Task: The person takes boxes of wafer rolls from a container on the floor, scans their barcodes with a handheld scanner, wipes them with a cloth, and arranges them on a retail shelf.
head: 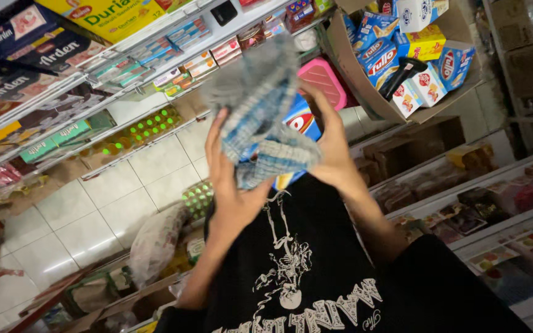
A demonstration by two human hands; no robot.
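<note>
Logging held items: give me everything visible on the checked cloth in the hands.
The checked cloth is a soft woven rag, blue, grey and white, bunched and blurred. It drapes over a blue box, hiding most of it. The left hand grips its lower left edge; the right hand is behind the box, at its right side. Both are held up in front of the black shirt.

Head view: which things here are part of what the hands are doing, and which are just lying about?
In hand:
- left hand and right hand
- blue-grey checked cloth
- blue box, held behind the cloth

Lying about:
- cardboard carton of boxes
- pink basket
- stocked shelves
- plastic bag on the floor
</note>
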